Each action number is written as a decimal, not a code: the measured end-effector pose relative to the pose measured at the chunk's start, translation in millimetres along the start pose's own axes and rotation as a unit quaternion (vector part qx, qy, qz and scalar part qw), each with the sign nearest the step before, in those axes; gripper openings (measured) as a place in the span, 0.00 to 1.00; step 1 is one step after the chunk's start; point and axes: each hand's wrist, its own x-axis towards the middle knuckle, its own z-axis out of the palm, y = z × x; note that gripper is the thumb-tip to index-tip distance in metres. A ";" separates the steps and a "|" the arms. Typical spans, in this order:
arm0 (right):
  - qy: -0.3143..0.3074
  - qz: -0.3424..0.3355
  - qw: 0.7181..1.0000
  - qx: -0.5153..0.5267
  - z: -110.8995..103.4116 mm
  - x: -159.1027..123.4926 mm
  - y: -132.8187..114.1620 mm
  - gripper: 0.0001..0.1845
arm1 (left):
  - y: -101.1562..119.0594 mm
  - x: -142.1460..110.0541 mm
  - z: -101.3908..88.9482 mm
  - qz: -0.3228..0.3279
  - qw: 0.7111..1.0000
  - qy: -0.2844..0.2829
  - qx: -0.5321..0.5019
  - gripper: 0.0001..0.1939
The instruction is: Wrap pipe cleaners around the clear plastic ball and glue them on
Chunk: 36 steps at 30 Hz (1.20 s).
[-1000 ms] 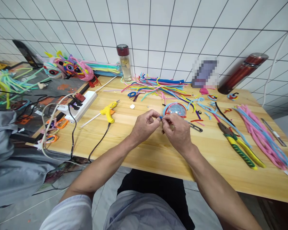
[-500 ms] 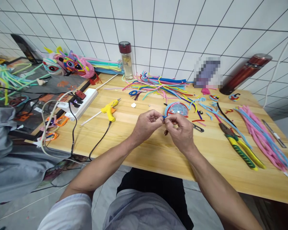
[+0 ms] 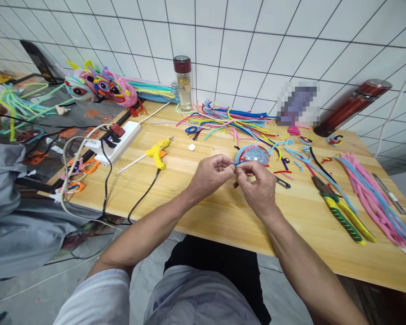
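My left hand (image 3: 210,175) and my right hand (image 3: 257,185) meet over the middle of the wooden table (image 3: 196,212), both pinched on a short blue pipe cleaner piece (image 3: 236,165) held between their fingertips. A small dark bit hangs just below the pinch. Right behind the hands lies a round blue-and-red pipe cleaner disc (image 3: 253,155). A black clip (image 3: 281,181) rests just right of my right hand.
A yellow glue gun (image 3: 158,153) and white power strip (image 3: 117,142) lie to the left. Loose pipe cleaners (image 3: 228,119) pile at the back, pink and blue ones (image 3: 375,194) at right beside yellow-green pliers (image 3: 343,214). Two bottles (image 3: 183,83) stand by the wall. Another person's sleeve (image 3: 3,180) is at far left.
Both hands stay pinched together on the blue piece, with small finger movements; the view has shifted slightly, so everything sits a little further right in the picture.
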 end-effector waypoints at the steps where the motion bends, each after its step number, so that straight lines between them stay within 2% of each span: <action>1: 0.003 -0.020 1.000 -0.016 0.0 0.0 -0.1 0.07 | 0.0 0.1 0.0 0.002 1.000 0.002 0.007 0.09; 5: 0.012 -0.066 0.997 -0.045 1.2 -1.2 -0.1 0.09 | -2.1 -0.4 1.5 0.003 1.000 0.001 0.004 0.09; 8: 0.033 -0.072 0.995 -0.064 2.9 -2.4 -0.7 0.09 | -4.5 -1.8 2.7 -0.020 1.000 0.004 -0.015 0.10; 13: 0.048 -0.041 0.996 -0.070 4.2 -3.8 -2.9 0.09 | -3.0 -3.7 3.8 -0.047 0.998 -0.005 -0.047 0.14; 20: 0.046 0.033 0.998 0.024 6.6 -7.2 -1.0 0.06 | -4.8 -2.6 5.9 -0.060 0.994 -0.005 -0.091 0.14; 25: 0.038 0.088 0.992 0.082 8.9 -7.7 -0.9 0.06 | -8.9 -1.9 4.5 -0.032 0.996 0.002 -0.079 0.15; 31: 0.040 0.106 0.989 0.097 7.1 -5.5 -5.3 0.06 | -4.1 -4.9 4.8 -0.007 0.998 -0.010 -0.060 0.15; 36: 0.030 0.086 0.994 0.068 4.9 -4.5 -5.2 0.06 | -4.4 -5.3 4.7 0.002 0.999 -0.010 -0.032 0.13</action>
